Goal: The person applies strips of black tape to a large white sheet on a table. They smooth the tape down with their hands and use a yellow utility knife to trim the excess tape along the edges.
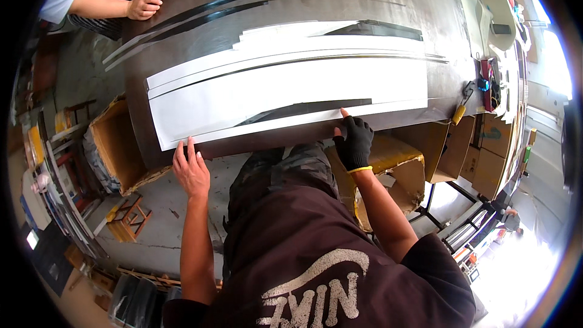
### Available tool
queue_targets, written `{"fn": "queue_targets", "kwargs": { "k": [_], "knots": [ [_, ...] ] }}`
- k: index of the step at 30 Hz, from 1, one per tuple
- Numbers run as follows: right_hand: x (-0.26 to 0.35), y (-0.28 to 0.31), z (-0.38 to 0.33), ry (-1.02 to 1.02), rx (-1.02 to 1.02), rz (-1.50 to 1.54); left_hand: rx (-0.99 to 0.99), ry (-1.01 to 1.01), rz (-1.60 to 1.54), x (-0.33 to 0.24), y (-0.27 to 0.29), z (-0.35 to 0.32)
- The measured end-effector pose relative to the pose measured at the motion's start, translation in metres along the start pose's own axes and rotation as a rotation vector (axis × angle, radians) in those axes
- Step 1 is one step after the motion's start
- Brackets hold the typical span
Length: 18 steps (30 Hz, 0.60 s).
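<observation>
- Left hand (193, 169): bare, at the table's near edge, left of centre. Fingers extended, fingertips on the white sheet's margin; no grip seen.
- Right hand (354, 141): black glove, same edge, right of centre. Index extended to the sheet, thumb spread apart, other fingers bent; not closed on anything visible.
- White sheet (291, 82): flat along the near part of the dark table (358, 6). Judged light, thin, smooth, likely to slide and bend over its length; creasing possible. Best held near both ends of the near margin, palms flat.
- Dark wedge (303, 109) on the sheet: strip or gap, cannot tell.
- Cardboard box (124, 146) off the table's left end; taped box (401, 161) below its near edge, probably crowding the right leg.
- Yellow-handled tool (459, 113): table's near right corner.
- White strips (276, 48): mid-table, close behind the sheet, could snag it.
- Dark strips (206, 9): table's far left.
- Co-worker's hand (144, 7): table's far left corner, fingers curled; contents unclear.
</observation>
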State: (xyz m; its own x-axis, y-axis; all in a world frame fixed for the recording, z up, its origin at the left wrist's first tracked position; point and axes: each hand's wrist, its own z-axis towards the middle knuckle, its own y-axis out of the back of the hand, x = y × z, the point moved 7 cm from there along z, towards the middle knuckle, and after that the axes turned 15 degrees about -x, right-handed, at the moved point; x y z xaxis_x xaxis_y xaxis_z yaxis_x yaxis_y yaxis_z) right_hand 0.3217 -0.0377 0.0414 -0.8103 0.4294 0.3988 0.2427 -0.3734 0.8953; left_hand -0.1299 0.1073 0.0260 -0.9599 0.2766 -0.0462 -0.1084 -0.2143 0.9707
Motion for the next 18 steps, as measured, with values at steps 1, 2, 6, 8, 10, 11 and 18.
{"fn": "queue_targets", "kwargs": {
  "k": [1,2,6,8,10,11,18],
  "knots": [
    [0.0,-0.001,0.001,0.016,0.0,-0.025,0.002,-0.002,0.002,-0.001,0.0,0.0],
    [0.001,-0.003,0.001,0.032,0.001,-0.046,0.008,-0.005,0.007,0.0,0.001,0.0],
    [0.005,-0.003,0.006,0.068,0.041,-0.11,0.011,-0.015,0.019,0.0,0.001,0.001],
    [0.006,-0.004,0.009,0.073,0.062,-0.086,0.01,-0.022,0.026,0.0,0.0,0.001],
    [0.006,-0.004,0.011,0.079,0.059,-0.063,0.009,-0.017,0.031,0.0,0.0,0.0],
    [0.006,-0.004,0.011,0.081,0.058,-0.053,0.01,-0.015,0.033,0.0,0.0,0.0],
    [0.0,-0.008,0.011,0.081,0.09,-0.053,0.015,0.001,0.055,-0.001,-0.003,-0.002]
  ]
}}
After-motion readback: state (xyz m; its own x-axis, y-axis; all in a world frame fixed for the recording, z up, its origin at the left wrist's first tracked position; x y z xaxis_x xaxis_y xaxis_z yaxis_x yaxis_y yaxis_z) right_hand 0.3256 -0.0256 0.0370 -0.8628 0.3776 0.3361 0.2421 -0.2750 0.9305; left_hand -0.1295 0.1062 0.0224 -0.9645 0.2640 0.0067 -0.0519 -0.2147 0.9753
